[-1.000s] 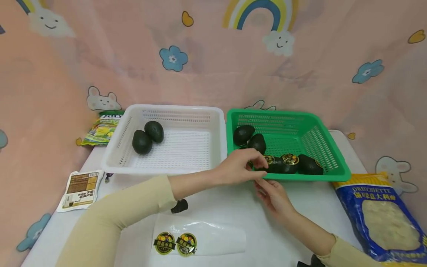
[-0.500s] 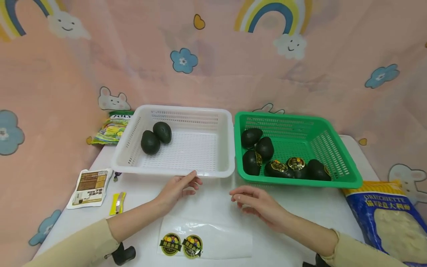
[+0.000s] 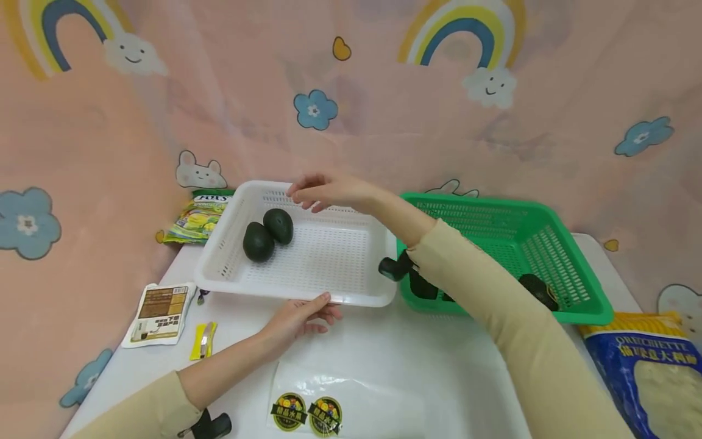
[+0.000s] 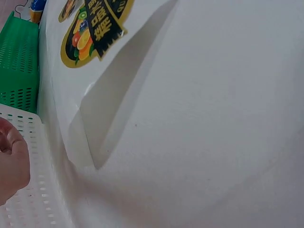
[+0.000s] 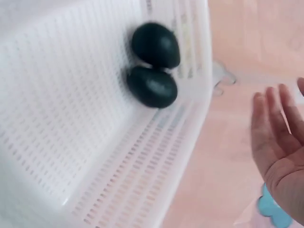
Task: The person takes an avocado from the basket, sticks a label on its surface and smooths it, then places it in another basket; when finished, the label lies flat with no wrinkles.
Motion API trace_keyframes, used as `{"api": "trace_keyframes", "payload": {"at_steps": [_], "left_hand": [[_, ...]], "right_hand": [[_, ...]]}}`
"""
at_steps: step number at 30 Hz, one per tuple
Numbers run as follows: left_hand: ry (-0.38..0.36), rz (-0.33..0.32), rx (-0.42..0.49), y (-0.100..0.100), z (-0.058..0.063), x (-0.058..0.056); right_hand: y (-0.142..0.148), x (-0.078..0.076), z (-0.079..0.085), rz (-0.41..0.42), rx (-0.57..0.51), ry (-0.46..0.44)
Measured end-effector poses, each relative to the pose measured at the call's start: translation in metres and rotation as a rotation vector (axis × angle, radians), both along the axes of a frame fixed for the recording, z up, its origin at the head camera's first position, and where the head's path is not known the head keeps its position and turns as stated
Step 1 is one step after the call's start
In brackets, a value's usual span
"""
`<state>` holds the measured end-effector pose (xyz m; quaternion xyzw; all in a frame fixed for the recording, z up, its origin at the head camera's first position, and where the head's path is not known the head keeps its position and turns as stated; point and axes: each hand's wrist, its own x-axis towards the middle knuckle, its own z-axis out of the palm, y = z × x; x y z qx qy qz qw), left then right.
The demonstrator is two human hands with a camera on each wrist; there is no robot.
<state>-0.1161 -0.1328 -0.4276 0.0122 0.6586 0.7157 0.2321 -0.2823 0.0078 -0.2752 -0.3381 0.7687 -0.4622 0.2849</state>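
Two dark green avocados (image 3: 259, 242) lie together at the left end of the white basket (image 3: 384, 294). Over the basket's back part hovers my right hand (image 3: 331, 190), fingers loosely extended and holding nothing; the right wrist view shows it spread beyond the rim. My left hand (image 3: 296, 323) is at the front rim, its thumb tip right at the edge and its fingers relaxed below. To the right stands a green basket (image 3: 589, 314) with stickered avocados (image 3: 538, 291), largely hidden by my right sleeve. Two round fruit stickers (image 3: 289, 411) sit on a glossy backing sheet (image 3: 384, 402) in front.
A blue and yellow pasta bag (image 3: 647, 366) lies at the right edge. Left of the white basket are a green snack bag (image 3: 200, 216), a white and brown packet (image 3: 160, 314) and a small yellow packet (image 3: 203, 341). A pink printed cloth (image 3: 247, 110) hangs behind.
My right hand left the green basket, drew back, then swung left over the white basket. My left hand moved from the green basket to the white basket's front rim. The view shifted slightly.
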Motion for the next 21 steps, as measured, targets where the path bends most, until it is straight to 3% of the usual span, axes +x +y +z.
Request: {"api": "trace_keyframes", "payload": {"at_steps": [5, 9, 13, 17, 21], "left_hand": [[0.013, -0.011, 0.014, 0.000, -0.002, 0.000], [0.037, -0.020, 0.024, 0.002, -0.005, 0.000], [0.059, -0.043, 0.026, 0.002, -0.007, 0.001], [0.082, -0.069, 0.018, 0.002, -0.009, 0.002], [0.102, -0.073, 0.007, -0.001, -0.009, 0.000]], "right_hand": [[-0.035, -0.036, -0.031, 0.060, 0.233, 0.105], [-0.053, -0.046, -0.066, 0.109, 0.358, 0.230], [-0.064, -0.049, -0.096, 0.147, 0.376, 0.312], [-0.069, -0.045, -0.115, 0.178, 0.307, 0.290], [-0.071, -0.037, -0.119, 0.221, 0.305, 0.164]]}}
